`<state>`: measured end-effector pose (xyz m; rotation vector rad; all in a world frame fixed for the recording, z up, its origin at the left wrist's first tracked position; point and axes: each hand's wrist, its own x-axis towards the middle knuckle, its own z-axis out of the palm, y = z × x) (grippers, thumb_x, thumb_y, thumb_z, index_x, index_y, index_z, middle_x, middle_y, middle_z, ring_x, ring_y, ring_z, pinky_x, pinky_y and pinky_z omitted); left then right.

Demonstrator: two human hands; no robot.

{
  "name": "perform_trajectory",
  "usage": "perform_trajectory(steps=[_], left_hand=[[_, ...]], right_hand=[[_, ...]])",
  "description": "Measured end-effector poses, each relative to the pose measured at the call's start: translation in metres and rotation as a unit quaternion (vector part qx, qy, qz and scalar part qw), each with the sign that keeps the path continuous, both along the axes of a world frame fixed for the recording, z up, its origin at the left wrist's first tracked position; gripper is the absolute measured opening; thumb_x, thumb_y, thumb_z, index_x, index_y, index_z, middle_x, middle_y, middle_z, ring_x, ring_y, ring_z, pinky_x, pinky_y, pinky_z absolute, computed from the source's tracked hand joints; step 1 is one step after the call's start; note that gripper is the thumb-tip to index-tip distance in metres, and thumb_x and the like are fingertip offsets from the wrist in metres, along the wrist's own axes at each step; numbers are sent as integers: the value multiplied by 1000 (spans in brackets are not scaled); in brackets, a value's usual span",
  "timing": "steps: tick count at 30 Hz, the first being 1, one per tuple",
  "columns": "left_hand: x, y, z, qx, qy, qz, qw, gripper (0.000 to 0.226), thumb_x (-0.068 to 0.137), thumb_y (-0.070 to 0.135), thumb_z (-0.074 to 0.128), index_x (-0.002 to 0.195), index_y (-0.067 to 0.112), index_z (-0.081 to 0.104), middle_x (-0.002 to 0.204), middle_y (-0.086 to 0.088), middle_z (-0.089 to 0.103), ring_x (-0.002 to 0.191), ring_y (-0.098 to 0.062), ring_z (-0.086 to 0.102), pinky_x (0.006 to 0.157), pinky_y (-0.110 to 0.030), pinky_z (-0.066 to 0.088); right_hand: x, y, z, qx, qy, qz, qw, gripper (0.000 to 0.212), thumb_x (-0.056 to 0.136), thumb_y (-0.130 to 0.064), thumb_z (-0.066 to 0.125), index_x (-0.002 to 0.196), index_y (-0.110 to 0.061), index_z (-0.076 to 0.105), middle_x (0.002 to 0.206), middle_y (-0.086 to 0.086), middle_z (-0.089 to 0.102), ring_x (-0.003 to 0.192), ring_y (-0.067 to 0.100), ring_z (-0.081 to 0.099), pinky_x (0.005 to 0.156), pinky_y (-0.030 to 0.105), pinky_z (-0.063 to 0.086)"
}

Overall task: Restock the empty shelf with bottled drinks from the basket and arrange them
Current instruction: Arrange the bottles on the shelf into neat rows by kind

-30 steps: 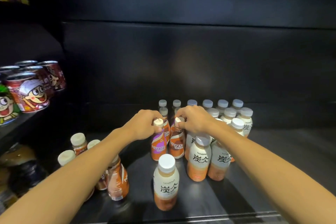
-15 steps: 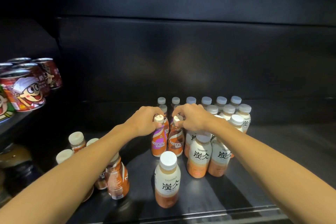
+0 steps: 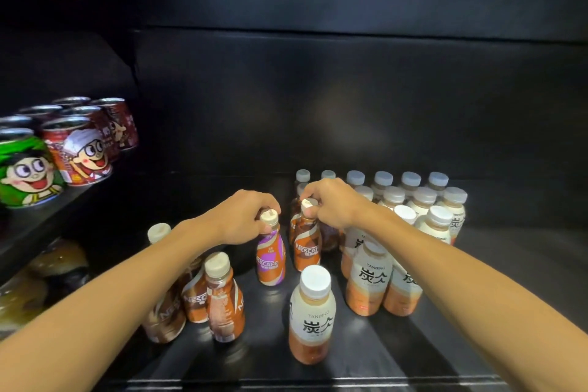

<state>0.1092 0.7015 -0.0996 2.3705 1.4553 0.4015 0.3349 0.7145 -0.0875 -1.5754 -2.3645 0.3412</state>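
On the black shelf (image 3: 366, 356), my left hand (image 3: 241, 216) grips the cap of a purple-and-orange Nescafe bottle (image 3: 270, 259). My right hand (image 3: 334, 202) pinches the cap of a brown-and-orange Nescafe bottle (image 3: 306, 251) just to its right. Both bottles stand upright. Several white-capped Tanbing bottles (image 3: 369, 277) are grouped at the right, reaching to the shelf's back. One Tanbing bottle (image 3: 311, 318) stands alone near the front. A cluster of Nescafe bottles (image 3: 222, 299) stands under my left forearm. No basket is in view.
Several cartoon-printed cans (image 3: 76, 149) stand on a neighbouring shelf at the left, with dim packaged goods (image 3: 47, 267) below them. The shelf's back wall (image 3: 350, 105) is black. Bare shelf floor lies at the far right (image 3: 525, 264).
My left hand has drawn the purple Nescafe bottle a little left and forward, away from the brown one. My right hand stays on the brown bottle's cap.
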Motion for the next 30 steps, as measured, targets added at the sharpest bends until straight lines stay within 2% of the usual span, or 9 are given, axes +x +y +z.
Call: perform_trajectory(steps=[6, 9, 12, 14, 16, 20, 24, 27, 30], left_hand=[[-2, -6, 0, -11, -14, -9, 1000, 33, 90, 18, 73, 121, 25, 66, 117, 9, 66, 103, -11, 64, 80, -16, 48], [1, -7, -1, -14, -20, -14, 1000, 31, 90, 19, 73, 120, 26, 67, 116, 10, 67, 99, -8, 64, 74, -13, 46], [6, -9, -2, -19, -27, -24, 999, 31, 90, 19, 74, 119, 27, 67, 112, 12, 66, 95, -6, 64, 73, -11, 45], [9, -11, -2, -25, -37, -30, 999, 34, 88, 19, 76, 119, 28, 66, 110, 14, 66, 94, -4, 64, 75, -12, 47], [11, -13, 0, -38, -51, -28, 998, 40, 86, 19, 78, 122, 30, 62, 108, 14, 66, 94, -5, 66, 79, -15, 51], [1, -16, 12, -67, -41, -8, 997, 49, 85, 24, 79, 128, 30, 57, 114, 9, 66, 97, -8, 67, 90, -27, 56], [-19, -38, 33, -83, 48, 11, 995, 39, 89, 41, 73, 125, 32, 59, 113, 10, 64, 98, -7, 64, 91, -26, 53], [-37, -64, 47, -145, 121, 10, 982, 47, 82, 57, 73, 123, 35, 61, 111, 14, 63, 100, -5, 63, 90, -26, 53], [-44, -80, 50, -143, 192, -4, 971, 52, 77, 52, 80, 122, 36, 61, 115, 16, 62, 101, -6, 61, 92, -27, 53]], right_hand=[[-8, 5, -3, -10, 9, 24, 1000, 10, 95, -17, 69, 103, -23, 70, 89, -1, 68, 84, 15, 67, 73, 33, 58], [-6, 4, -3, -26, 16, 26, 999, 23, 93, -22, 72, 116, -22, 70, 95, -2, 71, 88, 13, 68, 82, 39, 61], [-4, -3, 2, -31, 46, 15, 998, 48, 91, -27, 75, 136, -23, 59, 124, 1, 69, 113, 17, 67, 95, 38, 59], [-1, -11, 8, -28, 92, 24, 995, 46, 89, -23, 74, 133, -27, 59, 126, -2, 67, 115, 14, 65, 94, 33, 58], [0, -21, 12, -63, 123, 48, 989, 38, 88, -20, 74, 122, -31, 62, 114, -6, 67, 103, 11, 67, 88, 30, 59], [-7, -34, 10, -107, 57, 92, 988, 45, 86, -39, 79, 126, -30, 60, 116, -7, 65, 94, 3, 65, 79, 22, 53], [-17, -33, -1, -82, 44, 105, 990, 51, 86, -50, 77, 128, -32, 57, 113, -8, 66, 94, 2, 64, 79, 21, 52], [-26, -32, -8, -75, 50, 118, 989, 40, 88, -46, 76, 121, -31, 58, 104, -11, 65, 91, 4, 64, 75, 20, 49], [-34, -31, -15, -62, 61, 126, 988, 28, 90, -39, 76, 111, -29, 61, 102, -9, 65, 92, 8, 64, 77, 23, 49]])
